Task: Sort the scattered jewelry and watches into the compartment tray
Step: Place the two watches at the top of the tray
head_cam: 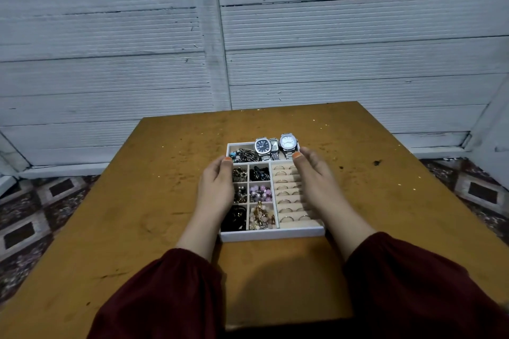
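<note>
A ribbed grey wall (pixel 110 36) fills the upper half of the view, and patterned floor tiles (pixel 33 215) show at both sides, partly cut off by the frame. The brown counter (pixel 137 201) is scuffed and speckled; its near edge is hidden under two dark red sleeves (pixel 413 292).

The white compartment tray (pixel 271 235) sits near the middle of the counter, its left and right walls mostly covered by the person's hands. The left hand (pixel 217 187) lies along the tray's left side, fingers (pixel 224 165) pressed together and curved against the edge. The right hand (pixel 314 173) lies along the right side, fingers (pixel 303 155) likewise held together, flat and slightly cupped; whether either hand actually grips the wall cannot be told from here.

In the far compartment three watches (pixel 275 146) stand side by side, one dark-faced, one small and rectangular, one white-faced, beside a tangle of metal bracelets (pixel 246 155). The right-hand column holds rings (pixel 286 201) slotted in beige padded rows, partly hidden by the right hand. The six small cells hold dark and metallic pieces too small to make out, pink and purple beads (pixel 260 191), gold-toned pieces (pixel 260 216) and black bands (pixel 234 219), the leftmost cells partly covered by the left hand.
</note>
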{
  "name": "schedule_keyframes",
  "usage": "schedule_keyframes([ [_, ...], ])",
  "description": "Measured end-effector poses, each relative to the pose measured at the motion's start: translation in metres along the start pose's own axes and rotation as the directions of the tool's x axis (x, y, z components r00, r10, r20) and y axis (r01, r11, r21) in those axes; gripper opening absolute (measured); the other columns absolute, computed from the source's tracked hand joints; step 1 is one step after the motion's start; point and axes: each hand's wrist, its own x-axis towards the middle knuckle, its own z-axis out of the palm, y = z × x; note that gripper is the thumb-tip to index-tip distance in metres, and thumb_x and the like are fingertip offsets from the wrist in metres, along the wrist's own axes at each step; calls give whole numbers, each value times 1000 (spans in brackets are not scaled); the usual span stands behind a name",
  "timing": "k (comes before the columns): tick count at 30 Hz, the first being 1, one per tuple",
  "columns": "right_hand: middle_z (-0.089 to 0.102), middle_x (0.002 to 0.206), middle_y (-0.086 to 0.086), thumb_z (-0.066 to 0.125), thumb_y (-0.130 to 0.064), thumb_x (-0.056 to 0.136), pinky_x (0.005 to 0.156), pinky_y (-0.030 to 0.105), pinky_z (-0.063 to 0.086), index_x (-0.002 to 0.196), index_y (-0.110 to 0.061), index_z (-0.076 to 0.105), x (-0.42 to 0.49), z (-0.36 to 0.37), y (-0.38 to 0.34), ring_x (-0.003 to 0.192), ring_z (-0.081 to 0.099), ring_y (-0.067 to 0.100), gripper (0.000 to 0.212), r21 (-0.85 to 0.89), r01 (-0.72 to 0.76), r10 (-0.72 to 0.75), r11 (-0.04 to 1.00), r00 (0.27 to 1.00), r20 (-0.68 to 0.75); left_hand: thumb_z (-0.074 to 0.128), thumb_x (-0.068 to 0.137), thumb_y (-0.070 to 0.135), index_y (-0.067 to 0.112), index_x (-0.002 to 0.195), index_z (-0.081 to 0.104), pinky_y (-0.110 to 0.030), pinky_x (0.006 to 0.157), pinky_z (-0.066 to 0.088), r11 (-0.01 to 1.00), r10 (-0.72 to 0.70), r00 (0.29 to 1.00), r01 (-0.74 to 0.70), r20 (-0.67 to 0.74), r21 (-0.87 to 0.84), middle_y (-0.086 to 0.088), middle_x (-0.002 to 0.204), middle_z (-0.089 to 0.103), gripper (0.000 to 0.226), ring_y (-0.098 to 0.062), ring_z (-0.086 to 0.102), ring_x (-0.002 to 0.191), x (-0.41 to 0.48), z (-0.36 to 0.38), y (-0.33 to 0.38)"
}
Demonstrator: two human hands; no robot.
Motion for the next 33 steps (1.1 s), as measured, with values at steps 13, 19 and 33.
schedule_keyframes([
  [13, 49, 91, -12, 41, -41, 99, 45, 12, 32, 135, -28, 41, 78, 18, -12, 63, 38, -2, 38, 2, -34, 34, 999, 999, 16, 35, 102, 32, 11, 139, 45, -40, 112, 31, 999, 19, 1000, -19, 4, 29, -7, 142, 48, 44, -23, 44, 129, 79, 16, 5],
  [19, 50, 84, -11, 43, -39, 98, 43, 15, 32, 132, -24, 44, 117, 29, -14, 59, 39, 1, 37, 28, -51, 51, 998, 999, 9, 31, 104, 28, 10, 139, 43, -33, 107, 30, 998, 34, 999, -34, 0, 48, -10, 141, 47, 42, -24, 43, 129, 118, 24, 5],
  [33, 49, 113, 2, 40, -45, 98, 36, 11, 31, 135, -22, 42, 171, 38, -5, 62, 36, 1, 43, 1, -6, 6, 1000, 1000, 2, 30, 104, 22, 7, 124, 54, -27, 78, 38, 991, 104, 995, -103, -3, 83, 8, 79, 50, 34, -12, 53, 78, 173, 37, -3],
])
